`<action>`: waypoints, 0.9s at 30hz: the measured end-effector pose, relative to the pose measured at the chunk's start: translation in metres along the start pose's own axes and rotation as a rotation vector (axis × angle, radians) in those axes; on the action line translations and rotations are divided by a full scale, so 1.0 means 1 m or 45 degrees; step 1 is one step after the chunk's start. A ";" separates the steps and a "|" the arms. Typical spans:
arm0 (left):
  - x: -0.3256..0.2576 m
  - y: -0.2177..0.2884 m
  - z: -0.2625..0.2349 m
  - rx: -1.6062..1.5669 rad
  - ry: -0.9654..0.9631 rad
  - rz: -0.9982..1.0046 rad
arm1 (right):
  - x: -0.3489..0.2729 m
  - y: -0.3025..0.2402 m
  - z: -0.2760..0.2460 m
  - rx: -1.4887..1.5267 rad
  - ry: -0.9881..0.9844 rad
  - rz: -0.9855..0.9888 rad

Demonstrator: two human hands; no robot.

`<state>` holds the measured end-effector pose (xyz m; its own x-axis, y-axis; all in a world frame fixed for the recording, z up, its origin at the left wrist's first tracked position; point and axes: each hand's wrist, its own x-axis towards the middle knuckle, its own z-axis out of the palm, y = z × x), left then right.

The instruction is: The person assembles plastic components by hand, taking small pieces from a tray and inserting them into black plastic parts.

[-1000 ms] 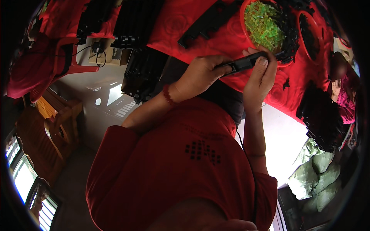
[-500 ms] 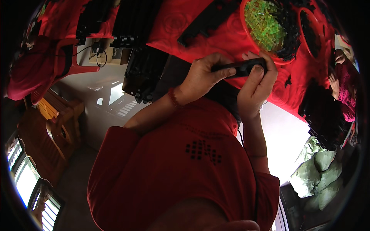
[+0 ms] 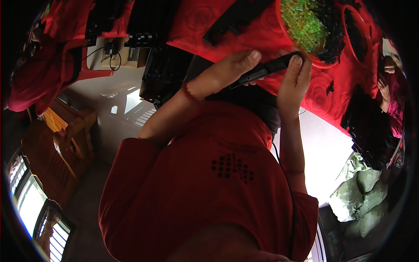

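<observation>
A long, narrow black plastic piece [image 3: 268, 68] is held slantwise in front of my body, its right end higher. My right hand [image 3: 295, 83] pinches that end, the thumb lying on top. Around the lower left part of the piece is my left hand [image 3: 227, 72], with fingertips showing beneath it and the thumb lifted off. Just beyond my right hand stands a red-rimmed basin [image 3: 284, 30] with many small translucent yellow-green pieces [image 3: 305, 26] and black parts [image 3: 331, 46] in it.
A flat black notched part [image 3: 235, 19] lies on the red tablecloth [image 3: 196, 41]. A second red basin [image 3: 348, 32] stands at the far right, near a pile of black parts [image 3: 369, 122] and another person's hand [image 3: 384, 94]. Black stacks [image 3: 163, 74] and a red chair [image 3: 78, 70] are at left.
The black plastic piece has tilted, its left end dropping and its right end rising. My left thumb has come off it and points upward; my right hand has moved slightly up.
</observation>
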<state>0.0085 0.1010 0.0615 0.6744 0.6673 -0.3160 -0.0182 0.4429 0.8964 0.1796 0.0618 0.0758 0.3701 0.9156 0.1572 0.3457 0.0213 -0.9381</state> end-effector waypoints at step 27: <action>-0.016 0.003 0.015 0.578 0.229 0.129 | -0.008 0.001 -0.004 0.107 -0.067 0.004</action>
<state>0.0086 0.0830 0.0734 0.5468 0.8042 -0.2329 0.2729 0.0917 0.9577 0.1809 0.0529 0.0749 0.3246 0.9354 0.1402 0.2700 0.0504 -0.9615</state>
